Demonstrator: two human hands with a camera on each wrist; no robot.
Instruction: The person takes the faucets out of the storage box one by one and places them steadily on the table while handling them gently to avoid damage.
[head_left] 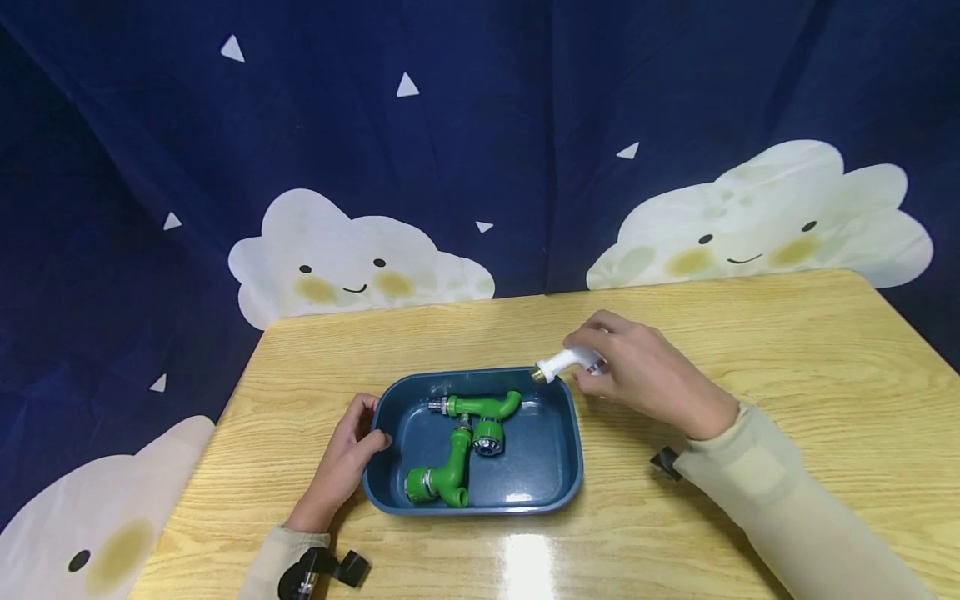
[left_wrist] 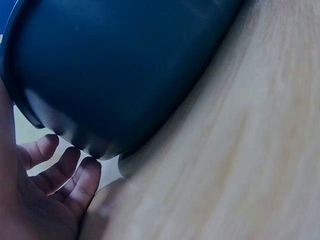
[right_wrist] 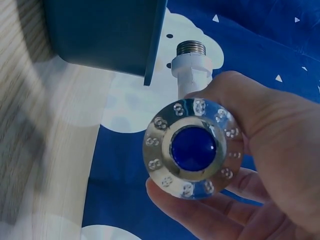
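Observation:
A dark blue plastic basin (head_left: 517, 508) stands on the wooden table. My left hand (head_left: 348, 454) grips its left rim, thumb over the inside and fingers against the outer wall. Two green taps lie inside: one tap (head_left: 480, 407) near the back wall, the other tap (head_left: 450, 471) nearer the front left. By the basin's back right corner, my right hand (head_left: 626, 367) holds a white tap (head_left: 566, 360) above the table. Its brass threaded end points toward the basin. The right wrist view shows its round chrome knob (right_wrist: 194, 148) with a blue centre.
The wooden table (head_left: 825, 400) extends to both sides of the basin. Behind it hangs a dark blue curtain (head_left: 525, 125) with printed clouds and white triangles. Black wrist straps sit at both sleeves.

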